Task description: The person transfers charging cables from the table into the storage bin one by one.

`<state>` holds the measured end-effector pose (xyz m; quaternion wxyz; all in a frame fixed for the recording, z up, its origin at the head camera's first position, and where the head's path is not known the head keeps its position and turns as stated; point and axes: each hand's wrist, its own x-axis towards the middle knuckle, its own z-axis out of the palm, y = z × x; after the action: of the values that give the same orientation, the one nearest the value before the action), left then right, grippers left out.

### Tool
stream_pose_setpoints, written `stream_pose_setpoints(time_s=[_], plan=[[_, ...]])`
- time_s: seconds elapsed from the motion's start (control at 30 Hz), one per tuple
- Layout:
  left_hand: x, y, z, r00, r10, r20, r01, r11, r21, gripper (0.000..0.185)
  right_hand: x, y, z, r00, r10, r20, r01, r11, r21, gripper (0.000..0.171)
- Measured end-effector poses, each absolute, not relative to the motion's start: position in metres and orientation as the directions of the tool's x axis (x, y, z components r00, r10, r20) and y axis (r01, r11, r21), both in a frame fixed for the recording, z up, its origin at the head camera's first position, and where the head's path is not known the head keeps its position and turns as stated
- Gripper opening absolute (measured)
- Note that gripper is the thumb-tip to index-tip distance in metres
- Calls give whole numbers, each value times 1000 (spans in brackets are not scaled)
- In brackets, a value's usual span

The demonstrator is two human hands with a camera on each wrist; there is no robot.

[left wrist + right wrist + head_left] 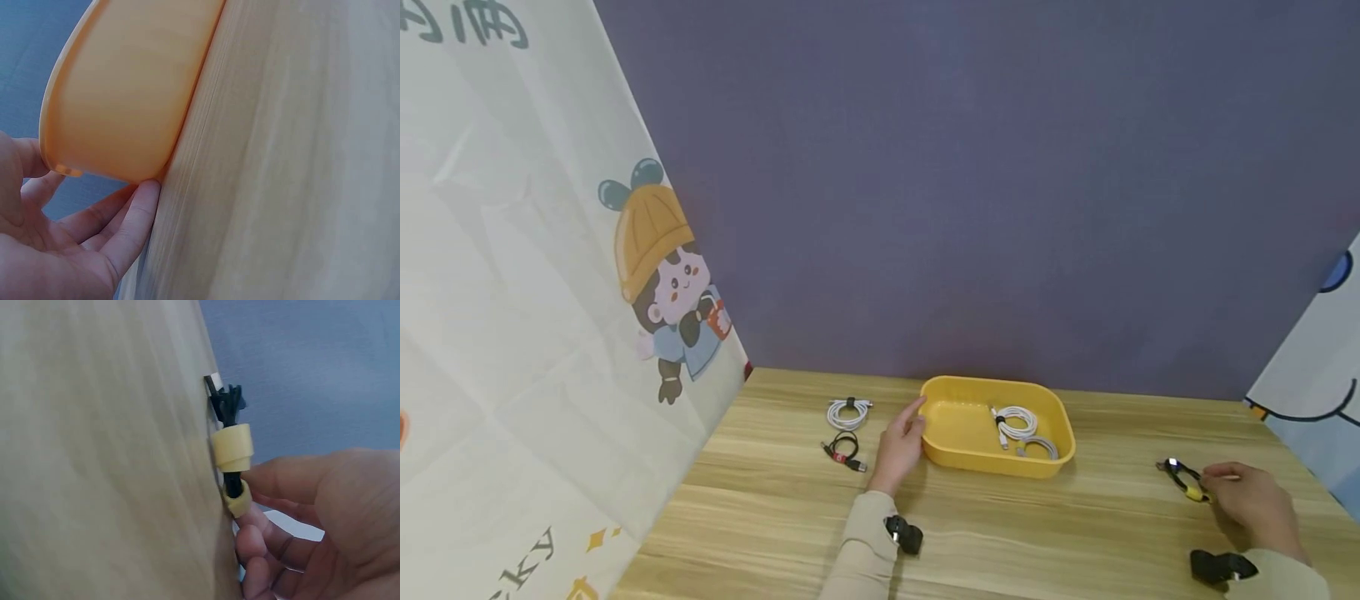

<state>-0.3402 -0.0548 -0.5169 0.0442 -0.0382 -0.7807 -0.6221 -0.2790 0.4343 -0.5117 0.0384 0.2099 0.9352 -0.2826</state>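
My left hand (898,448) rests at the left end of a yellow plastic tray (992,463). In the left wrist view its fairly straight fingers (140,209) touch the tray's outer wall, close to the tabletop. Far to the right, my right hand (1255,504) pinches a coiled black cable (1180,475) by the end with the yellow strap. The right wrist view shows the strap (232,449) wrapped round the black strands, with thumb and fingertips at its loose loop. Inside the tray lie a coiled white cable (1018,423) and a grey cable (1051,447).
Left of the tray, another coiled white cable (848,415) with a black tie lies on the wooden table (1000,533). In front of it is a small black cable (842,451) with a red tag. A dark blue panel (970,200) stands behind the table.
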Motion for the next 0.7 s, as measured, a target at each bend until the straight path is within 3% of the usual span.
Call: stream_pose_setpoints(time_s=[0.7], plan=[[-339,-55,-516,-997,8,75,74,209,975,40,-277,430,-513,-902,383,-200,428,736,-525,36]])
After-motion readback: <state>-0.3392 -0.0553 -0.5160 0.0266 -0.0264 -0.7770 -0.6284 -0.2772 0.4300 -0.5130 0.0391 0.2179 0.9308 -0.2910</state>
